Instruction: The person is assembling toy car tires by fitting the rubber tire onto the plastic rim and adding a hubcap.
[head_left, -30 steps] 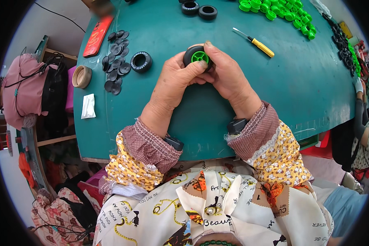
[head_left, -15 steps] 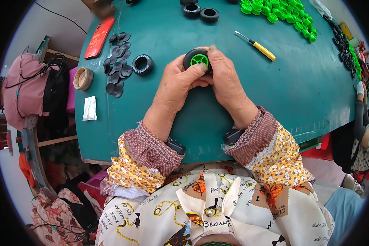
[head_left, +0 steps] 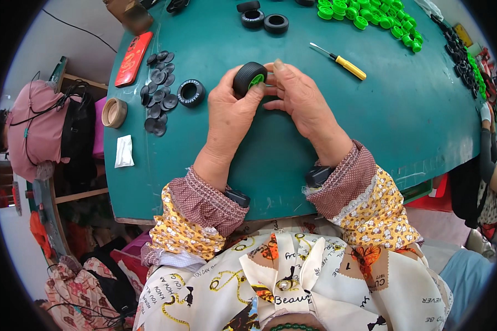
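Between two hands (head_left: 265,105), one toy wheel (head_left: 249,78)

toy wheel (head_left: 249,77) | black ribbed rubber tyre showing a green hub at its right side | sitting tilted, tread facing the camera | being gripped between the left hand (head_left: 230,113) and right hand (head_left: 298,99) | lying upper centre of frame, above the teal table (head_left: 403,127)

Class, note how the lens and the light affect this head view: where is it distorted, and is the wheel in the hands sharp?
Head view: fisheye bends the green table edges, black vignette rims it; soft even light, faint shadows; toy wheel sharp.
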A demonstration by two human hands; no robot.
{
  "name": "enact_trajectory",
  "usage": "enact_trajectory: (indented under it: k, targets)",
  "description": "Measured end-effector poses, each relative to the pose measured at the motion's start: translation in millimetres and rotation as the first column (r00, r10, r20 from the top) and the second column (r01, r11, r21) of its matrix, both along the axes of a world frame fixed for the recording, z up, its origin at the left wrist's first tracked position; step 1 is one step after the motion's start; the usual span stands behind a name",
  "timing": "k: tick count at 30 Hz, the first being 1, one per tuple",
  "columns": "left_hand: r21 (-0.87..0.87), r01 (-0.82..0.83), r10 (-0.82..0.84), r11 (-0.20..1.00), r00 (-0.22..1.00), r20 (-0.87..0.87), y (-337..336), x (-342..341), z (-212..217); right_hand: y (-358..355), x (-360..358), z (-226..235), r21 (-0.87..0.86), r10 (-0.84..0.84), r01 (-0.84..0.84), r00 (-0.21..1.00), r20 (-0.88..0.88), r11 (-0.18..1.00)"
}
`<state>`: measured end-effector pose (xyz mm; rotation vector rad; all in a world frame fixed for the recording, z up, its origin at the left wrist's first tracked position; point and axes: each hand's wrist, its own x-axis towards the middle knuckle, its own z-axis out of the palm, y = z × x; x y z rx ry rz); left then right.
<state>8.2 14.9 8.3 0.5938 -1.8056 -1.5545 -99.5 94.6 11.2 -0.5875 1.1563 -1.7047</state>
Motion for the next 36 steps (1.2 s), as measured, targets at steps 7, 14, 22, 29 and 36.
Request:
enact_trajectory:
  k: [7, 14, 22, 29, 36]
  targets:
    - [-0.645, -0.016, 0.074, 0.764, 0.995, 0.062, 0.1, -1.2, 1.7, -0.1, -4.0, -3.6, -0.114, 0.063, -0.043, 0.981, 0.181, 0.993]
    - [-0.521, 0.079, -0.008, 0.850, 0.991, 0.136, 1.5, 0.8, 10.1, 0.0, 2.0, 4.3, -0.019, -0.048, 0.055, 0.968, 0.246, 0.998]
    - [-0.728, -0.042, 0.103, 0.684, 0.994, 0.040, 7.0, -0.4, 13.4, -0.7, 6.1, 5.4, 0.065, -0.062, 0.048, 0.969, 0.240, 0.997]
    - [-0.709, -0.002, 0.094, 0.705, 0.992, 0.090, 7.7, -0.5, 12.9, 2.4, 0.9, 3.7, 0.076, 0.039, -0.051, 0.987, 0.157, 0.996]
    - [-0.691, 0.027, 0.045, 0.723, 0.995, 0.086, 12.1, -0.8, 13.1, 2.7, 0.4, 1.9, 0.076, -0.024, 0.014, 0.990, 0.138, 0.997]
